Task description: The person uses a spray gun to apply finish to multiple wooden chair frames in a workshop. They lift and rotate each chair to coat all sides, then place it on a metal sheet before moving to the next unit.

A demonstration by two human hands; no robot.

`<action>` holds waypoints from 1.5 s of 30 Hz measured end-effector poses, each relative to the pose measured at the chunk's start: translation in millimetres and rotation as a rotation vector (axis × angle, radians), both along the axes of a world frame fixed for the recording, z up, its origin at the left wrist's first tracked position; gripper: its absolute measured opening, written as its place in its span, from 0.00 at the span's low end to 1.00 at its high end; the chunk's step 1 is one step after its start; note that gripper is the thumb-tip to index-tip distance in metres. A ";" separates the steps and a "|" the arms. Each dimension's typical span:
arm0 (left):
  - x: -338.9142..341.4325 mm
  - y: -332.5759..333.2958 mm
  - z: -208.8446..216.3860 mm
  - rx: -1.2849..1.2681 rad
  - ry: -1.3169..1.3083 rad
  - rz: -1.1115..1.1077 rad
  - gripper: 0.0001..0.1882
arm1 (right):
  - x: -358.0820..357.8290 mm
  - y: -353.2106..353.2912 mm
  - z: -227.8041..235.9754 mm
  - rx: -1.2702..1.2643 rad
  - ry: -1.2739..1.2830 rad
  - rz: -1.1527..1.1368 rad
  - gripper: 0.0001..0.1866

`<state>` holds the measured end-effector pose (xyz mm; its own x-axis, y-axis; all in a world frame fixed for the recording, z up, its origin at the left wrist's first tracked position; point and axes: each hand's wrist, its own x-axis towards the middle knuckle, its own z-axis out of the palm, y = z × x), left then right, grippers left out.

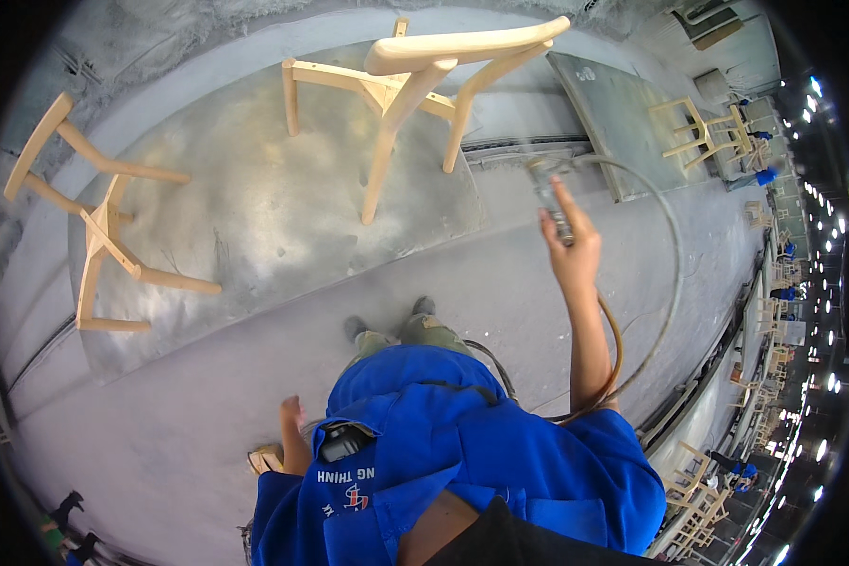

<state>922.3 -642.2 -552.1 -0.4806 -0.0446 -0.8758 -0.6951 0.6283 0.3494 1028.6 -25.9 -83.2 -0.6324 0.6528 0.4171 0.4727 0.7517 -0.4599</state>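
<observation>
My right hand (575, 250) is raised ahead on the right, fingers closed round a metal spray gun (554, 209). A pale hose (674, 241) loops away from the gun, and a brown hose (617, 341) runs down along my forearm. Faint mist hangs by the nozzle. Left of the gun, apart from it, a pale wooden chair frame without a seat (384, 90) stands on a grey sheet-topped platform (283, 222). Another seatless chair frame (99, 226) rests at the platform's left end. My left hand (292, 412) hangs low beside my body, its fingers too small to read.
A second grey panel (613, 118) lies beyond the gun, with a wooden chair frame (698, 132) near its far end. More wooden chairs (696, 491) and people line the right side. Dark hose (492, 363) trails near my feet. A dusty wall (208, 38) rises behind the platform.
</observation>
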 end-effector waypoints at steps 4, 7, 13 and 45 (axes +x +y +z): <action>-63.7 86.3 32.5 0.210 0.289 0.041 0.17 | -11.6 3.5 -44.8 -0.362 -0.008 0.088 0.22; -75.9 142.6 72.6 0.364 0.440 0.004 0.21 | -27.8 25.8 -70.5 -0.606 0.096 0.124 0.22; -44.1 163.2 85.4 0.188 0.503 -0.352 0.22 | -46.3 100.2 -82.2 -0.654 0.344 -0.009 0.24; 8.7 123.3 17.7 0.127 0.154 -0.028 0.19 | 28.2 26.8 87.2 0.098 -0.009 0.577 0.31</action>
<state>931.0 -518.9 -534.4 -0.6087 0.0766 -0.7897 -0.6101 0.5911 0.5276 1056.8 0.9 4.0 -0.8779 0.1601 0.4514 -0.0225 0.9276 -0.3728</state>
